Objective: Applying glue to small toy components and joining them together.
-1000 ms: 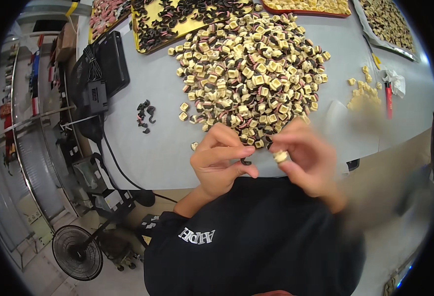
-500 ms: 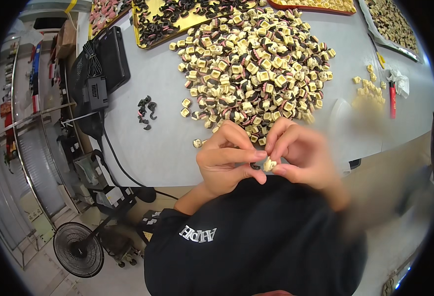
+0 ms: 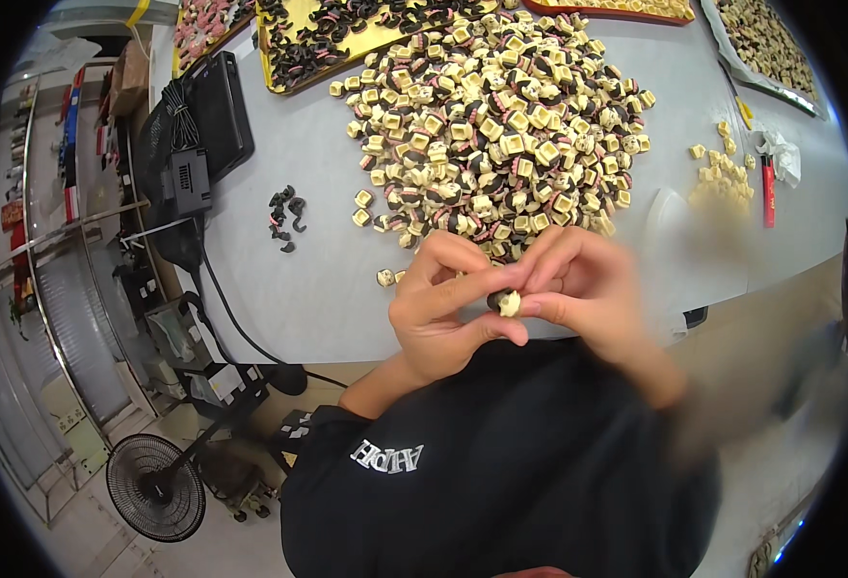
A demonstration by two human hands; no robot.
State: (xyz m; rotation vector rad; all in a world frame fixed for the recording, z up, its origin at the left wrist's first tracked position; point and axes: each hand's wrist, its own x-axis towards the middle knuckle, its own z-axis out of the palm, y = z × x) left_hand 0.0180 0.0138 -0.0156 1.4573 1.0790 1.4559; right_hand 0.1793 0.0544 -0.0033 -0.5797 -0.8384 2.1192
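Note:
At the table's near edge, my left hand (image 3: 443, 308) and my right hand (image 3: 583, 284) meet fingertip to fingertip. My left thumb and forefinger pinch a small black curved piece (image 3: 493, 300). Against it, my right fingers hold a small cream-coloured piece (image 3: 510, 304), so the two parts touch. Fingertips partly cover both. Just beyond my hands spreads a big pile of small cream, black and pink pieces (image 3: 501, 135), many with a square hollow cream part.
Loose black curved pieces (image 3: 282, 220) lie at left, near a black device (image 3: 226, 116) with a cable. A yellow tray (image 3: 284, 72) of black and pink pieces stands behind. At right are cream pieces (image 3: 723, 178), a red marker-like stick (image 3: 768, 193) and crumpled tissue (image 3: 783, 159).
My right hand has moved left toward my left hand. The cream piece, apart from the black one earlier, now presses against it between my fingertips.

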